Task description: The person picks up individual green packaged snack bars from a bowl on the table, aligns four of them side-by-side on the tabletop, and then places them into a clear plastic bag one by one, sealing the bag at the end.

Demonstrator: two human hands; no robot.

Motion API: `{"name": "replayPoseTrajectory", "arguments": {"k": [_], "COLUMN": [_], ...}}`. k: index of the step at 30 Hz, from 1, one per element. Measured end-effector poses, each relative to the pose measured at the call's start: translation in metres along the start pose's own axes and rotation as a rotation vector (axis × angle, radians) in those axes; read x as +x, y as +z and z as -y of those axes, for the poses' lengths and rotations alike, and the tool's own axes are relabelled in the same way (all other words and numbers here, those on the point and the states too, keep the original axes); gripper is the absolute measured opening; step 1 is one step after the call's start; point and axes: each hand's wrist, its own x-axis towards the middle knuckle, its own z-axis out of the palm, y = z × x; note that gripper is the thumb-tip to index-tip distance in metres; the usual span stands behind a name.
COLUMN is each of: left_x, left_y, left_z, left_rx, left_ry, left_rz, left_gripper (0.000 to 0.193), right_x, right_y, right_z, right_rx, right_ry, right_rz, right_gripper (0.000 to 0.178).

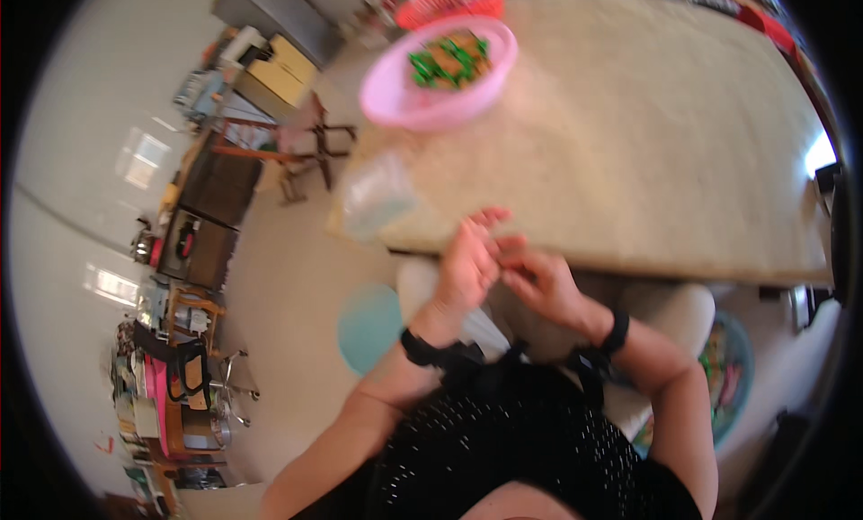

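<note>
My left hand [469, 264] and my right hand [547, 284] meet in front of me, just over the near edge of the pale table [647, 142]. The fingers of my left hand are mostly curled, and those of my right hand bend in toward them, fingertips touching or nearly so. Whatever they pinch, if anything, is too small and blurred to make out. Beyond my left hand, a crumpled clear plastic bag [378, 196] lies at the table's left corner. A pink basin [382, 97] farther back holds a pile of small green and brown-orange pieces [454, 60].
A red plastic basket [449, 6] stands behind the basin. Below the table on the left is a round light-blue object [367, 327]; at right, a blue tub [742, 363] holds colourful pieces. A wooden folding chair [315, 142] and an office chair [193, 372] stand leftward.
</note>
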Motion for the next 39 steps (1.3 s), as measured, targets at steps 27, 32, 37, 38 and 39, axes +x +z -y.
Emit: {"name": "replayPoseTrajectory", "arguments": {"k": [27, 32, 37, 38, 39], "left_x": [-0.002, -0.01, -0.011, -0.011, -0.011], "left_y": [0.024, 0.026, 0.021, 0.021, 0.023], "left_z": [0.003, 0.013, 0.017, 0.018, 0.016], "left_rx": [0.014, 0.076, 0.053, 0.038, 0.029], "left_ry": [-0.115, -0.178, -0.198, -0.211, -0.221], "left_rz": [0.122, 0.068, 0.044, 0.029, 0.025], "left_gripper": [0.08, 0.078, 0.072, 0.07, 0.066], "right_x": [0.01, 0.002, -0.001, -0.001, 0.0], "right_y": [-0.026, -0.028, -0.026, -0.026, -0.028], "right_z": [0.002, 0.005, -0.01, -0.011, -0.009], "right_rx": [0.734, 0.65, 0.558, 0.531, 0.513], "right_ry": [0.531, 0.637, 0.628, 0.623, 0.627], "right_rz": [0.409, 0.456, 0.442, 0.448, 0.442], "right_gripper": [0.062, 0.051, 0.055, 0.056, 0.051]}}
